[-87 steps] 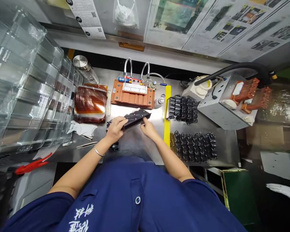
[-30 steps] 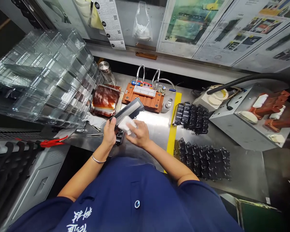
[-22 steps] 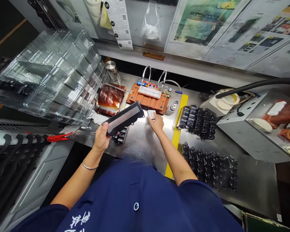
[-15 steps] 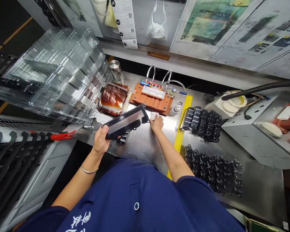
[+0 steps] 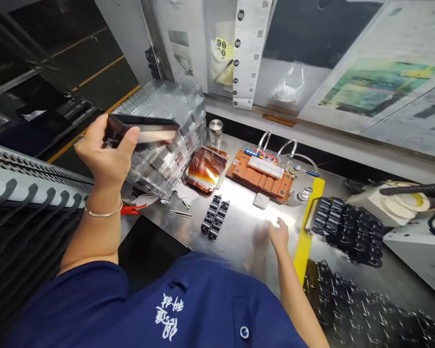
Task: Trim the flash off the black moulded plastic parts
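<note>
My left hand is raised at the left with its fingers closed round a black plastic panel, which has a long pale, shiny strip. The panel is in front of the stack of clear plastic trays; whether they touch I cannot tell. My right hand is low over the steel bench, fingers apart, holding nothing. Just beyond it a folded white cloth lies against the orange-brown fixture, which has metal hoses at its back. Two black ribbed parts lie side by side on the bench.
Amber film sheets, a lidded glass jar and tweezers lie left of the fixture. Right of the yellow tape are rows of black parts. A red-handled tool sits at the bench's left edge.
My left hand has carried the panel up and left, from above the bench to the trays. My right hand has left the cloth and drawn back. The view has turned left.
</note>
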Motion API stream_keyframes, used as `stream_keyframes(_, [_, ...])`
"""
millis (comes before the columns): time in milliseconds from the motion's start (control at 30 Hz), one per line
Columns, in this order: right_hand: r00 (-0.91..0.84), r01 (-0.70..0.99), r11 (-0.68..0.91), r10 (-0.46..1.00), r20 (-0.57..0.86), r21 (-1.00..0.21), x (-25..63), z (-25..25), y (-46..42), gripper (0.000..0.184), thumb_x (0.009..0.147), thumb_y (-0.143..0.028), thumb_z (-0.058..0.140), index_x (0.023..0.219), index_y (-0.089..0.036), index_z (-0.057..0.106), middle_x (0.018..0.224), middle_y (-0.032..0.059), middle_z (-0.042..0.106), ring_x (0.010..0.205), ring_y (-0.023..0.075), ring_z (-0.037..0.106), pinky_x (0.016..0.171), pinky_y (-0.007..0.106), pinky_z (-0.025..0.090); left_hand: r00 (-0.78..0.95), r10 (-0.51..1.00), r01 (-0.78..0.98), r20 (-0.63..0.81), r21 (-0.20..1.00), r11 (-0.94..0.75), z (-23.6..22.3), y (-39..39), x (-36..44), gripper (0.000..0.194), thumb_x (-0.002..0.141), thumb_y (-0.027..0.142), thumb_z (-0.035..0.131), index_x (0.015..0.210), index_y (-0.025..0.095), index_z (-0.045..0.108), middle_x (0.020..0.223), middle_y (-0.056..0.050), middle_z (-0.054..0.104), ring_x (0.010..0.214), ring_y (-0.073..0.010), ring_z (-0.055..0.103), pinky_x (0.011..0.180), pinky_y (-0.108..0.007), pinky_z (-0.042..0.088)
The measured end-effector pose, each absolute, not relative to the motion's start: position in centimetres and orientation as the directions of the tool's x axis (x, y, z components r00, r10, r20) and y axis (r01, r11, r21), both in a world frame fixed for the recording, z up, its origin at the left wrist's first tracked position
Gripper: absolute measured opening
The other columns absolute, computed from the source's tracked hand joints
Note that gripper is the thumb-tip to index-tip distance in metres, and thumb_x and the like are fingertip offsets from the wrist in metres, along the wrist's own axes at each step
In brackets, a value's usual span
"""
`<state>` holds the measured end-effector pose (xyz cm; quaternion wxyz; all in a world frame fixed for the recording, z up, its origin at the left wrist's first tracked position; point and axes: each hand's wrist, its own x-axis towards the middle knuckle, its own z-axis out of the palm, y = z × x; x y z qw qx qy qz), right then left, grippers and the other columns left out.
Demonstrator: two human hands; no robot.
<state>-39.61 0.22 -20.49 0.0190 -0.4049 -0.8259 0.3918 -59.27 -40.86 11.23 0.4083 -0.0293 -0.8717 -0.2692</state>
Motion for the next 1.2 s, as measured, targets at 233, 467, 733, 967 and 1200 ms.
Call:
stream_keyframes(233, [-0.644,0.621,0.256,0.705,-0.297,-0.741,-39.0,-20.4,-3.3,0.076,0.063,-0.059,0.053,0.119,-0.008,0.059,0.109,0.0194,0.066,0.07,0.0223,0.063,0.071,0.039,0.052,-0.954,0.007,0.008,0.3,0.003,1.0,11.2,-42.5,-67.7,0.05,0.088,0.041,0.058,0.121,0.004,0.058,0.119,-0.022,0.065,0.114,-0.0368,0.059,0.095,-0.051,0.044])
stream_keyframes(467, [-0.788,0.49,0.379,0.578,-0.213,-0.785,-43.6,-18.9,-7.8,0.061,0.071,-0.055,0.049,0.108,-0.01,0.065,0.093,0.0154,0.071,0.072,0.0231,0.065,0.068,0.038,0.054,-0.97,0.179,0.195,-0.164,-0.087,0.977,9.9,-51.3,-67.8,0.06,0.088,0.035,0.055,0.144,0.016,0.045,0.151,-0.015,0.043,0.137,-0.0365,0.04,0.109,-0.058,0.031])
stream_keyframes(733, [-0.973,0.194,0.668,0.226,-0.052,-0.718,-54.9,-16.9,-17.5,0.042,0.079,-0.029,0.059,0.117,-0.014,0.066,0.124,0.0176,0.063,0.121,0.0308,0.053,0.105,0.047,0.041,-0.997,-0.066,-0.069,0.044,-0.058,0.996,8.6,-53.4,-63.4,0.053,0.086,0.059,0.052,0.111,0.017,0.071,0.115,-0.016,0.07,0.111,-0.0384,0.062,0.091,-0.053,0.05])
stream_keyframes(967, [-0.981,-0.002,0.948,-0.063,-0.182,-0.317,-59.4,-16.7,-21.5,0.062,0.09,-0.031,0.059,0.145,-0.009,0.042,0.157,0.0228,0.027,0.148,0.0339,0.02,0.118,0.057,0.014,-0.755,0.112,0.416,0.646,0.341,0.843,4.6,-50.9,-57.6,0.026,0.084,0.036,0.059,0.106,0.027,0.071,0.105,-0.005,0.075,0.103,-0.0253,0.069,0.101,-0.045,0.05])
stream_keyframes(1200, [-0.987,0.022,0.942,-0.032,-0.156,-0.336,-59.0,-15.4,-20.6,0.035,0.1,-0.026,0.04,0.126,-0.017,0.063,0.143,0.0151,0.053,0.136,0.0299,0.043,0.113,0.056,0.024,-0.959,0.172,-0.178,-0.228,0.948,0.262,-7.2,-42.3,-56.0,0.02,0.071,0.04,0.073,0.082,0.023,0.071,0.086,-0.009,0.074,0.077,-0.0244,0.07,0.077,-0.04,0.058])
